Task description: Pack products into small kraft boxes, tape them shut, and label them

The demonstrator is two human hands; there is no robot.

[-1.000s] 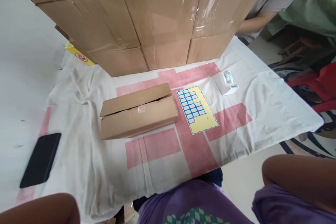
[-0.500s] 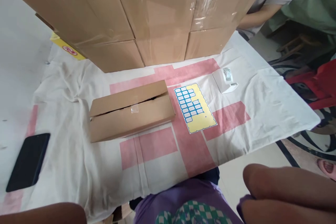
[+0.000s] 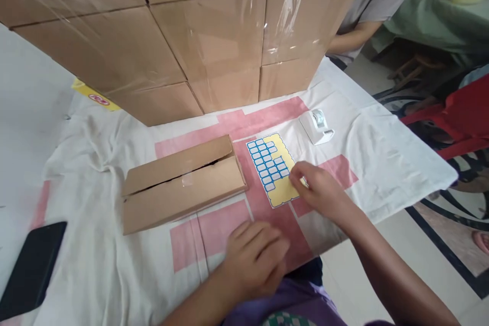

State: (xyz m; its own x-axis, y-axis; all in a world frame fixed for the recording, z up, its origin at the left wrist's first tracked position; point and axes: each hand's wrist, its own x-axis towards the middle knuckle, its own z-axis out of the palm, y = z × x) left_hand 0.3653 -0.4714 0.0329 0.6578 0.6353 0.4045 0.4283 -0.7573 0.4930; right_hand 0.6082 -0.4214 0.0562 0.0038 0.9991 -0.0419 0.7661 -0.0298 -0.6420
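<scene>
Right grip has come in over the sticker sheet's right edge.

Our right hand had its fingers at the right edge of the yellow label sheet, but we could not tell whether they gripped it. Our left hand, a little blurred, was curled nearer to us. Left of the sheet lay a taped cardboard box, and farther, we saw the stacked cartons.
</scene>
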